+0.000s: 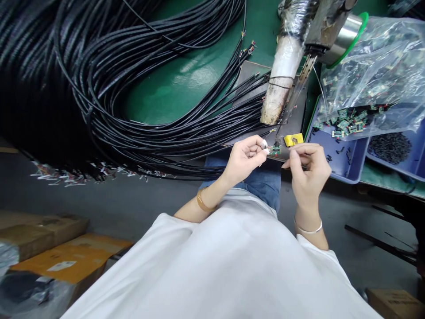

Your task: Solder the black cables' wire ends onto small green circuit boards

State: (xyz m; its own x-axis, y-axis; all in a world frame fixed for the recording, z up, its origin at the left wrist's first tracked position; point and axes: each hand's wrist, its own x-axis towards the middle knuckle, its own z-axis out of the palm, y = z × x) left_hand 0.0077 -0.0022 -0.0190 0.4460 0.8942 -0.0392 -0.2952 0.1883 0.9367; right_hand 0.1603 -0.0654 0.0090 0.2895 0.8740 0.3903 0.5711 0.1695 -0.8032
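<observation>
Black cables point(89, 84) sweep past the left hand point(244, 157); a wrapped pipe point(282, 62) obstructs the space ahead. The right hand's point(308, 168) grip is unclear, a yellow block point(294, 140) just beyond it. The left hand pinches a green circuit board point(275, 150) between the hands.

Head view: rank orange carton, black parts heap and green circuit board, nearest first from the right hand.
1. Green circuit board: held by the left hand.
2. Black parts heap: right of the right hand.
3. Orange carton: far lower left.
</observation>
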